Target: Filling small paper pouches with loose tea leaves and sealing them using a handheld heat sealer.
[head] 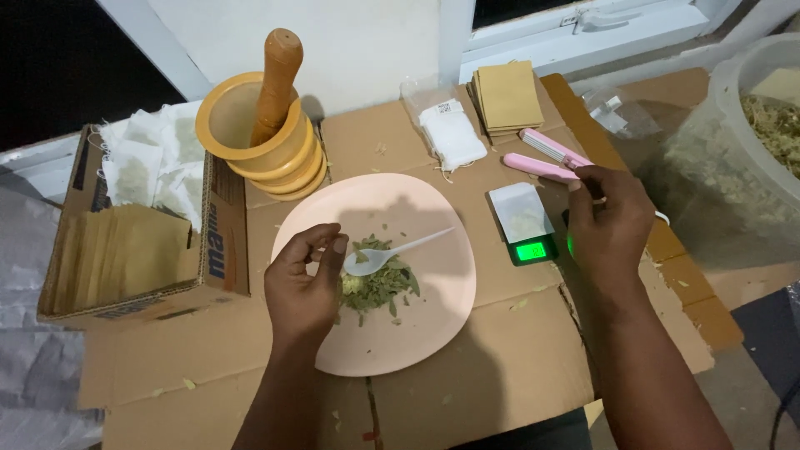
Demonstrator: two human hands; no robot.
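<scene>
Heap of green dried leaves (379,286) on round pink plate (433,250) | at 3 o'clock, touching left hand (304,287), fingers pinched, contents unclear | right hand (608,225) curled, grip unclear

- A yellow bowl for crushing (250,133) stands far on the left. A brown wooden stick (275,79) leans inside it.
- A cardboard box (137,242) sits on the left. It holds brown paper sleeves (125,250) near and white tea bags (146,162) far.
- A little clear bag of white pouches (450,133) lies far in the middle.
- A stack of brown envelopes (506,97) lies just to the right of it.
- A big see-through tub (733,167) stands far on the right, with dry pale shreds (779,125) inside.
- A flat sheet of cardboard (500,358) lies under it all.
- A white window frame (583,25) runs along the far side.
</scene>
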